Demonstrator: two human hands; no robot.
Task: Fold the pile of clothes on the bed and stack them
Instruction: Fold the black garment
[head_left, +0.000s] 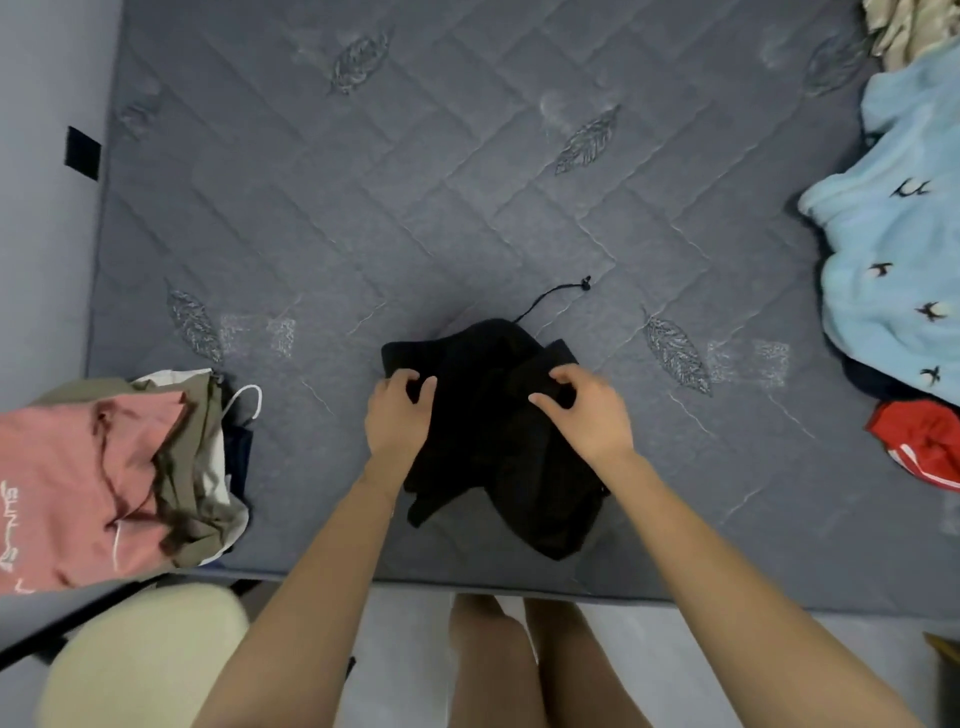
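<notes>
**Item.** Black, soft, crumpled fabric garment (488, 441) with a thin black drawstring cord (545, 299). Bunched on the near part of the bed, under and between both hands; cord trailing out beyond the right hand. Not yet spread flat, not yet folded.

**Hands.** Left hand (397, 415) pinching a ridge of the black fabric between thumb and curled fingers. Right hand (582, 415) likewise curled round a fold on the other side.

**Hazards, as judged.**
- Lopsided fold, from layers buried in the bunch and never spread.
- Cord trapped in a crease or left dangling, from lying loose beyond the hands.
- Lower part dragged over the mattress edge just behind the wrists, from any pull toward the body.
- Seams hard to read in such dark cloth.

**Bed.** Grey quilted mattress (415, 182) with stitched leaf motifs, stretching wide beyond the hands.
- Well left of the left hand: heap of pink garment with white lettering (67, 483) and olive-drab garment (192, 467).
- Well right of the right hand: light-blue fleecy garment with small black bird prints (893, 249); red garment with white stripes (924, 441) nearer.

**Room.** Pale wall (41, 208) far left; pale floor (405, 649) beneath the forearms; cream rounded seat or cushion (145, 654) by the left elbow, kind unclear.
</notes>
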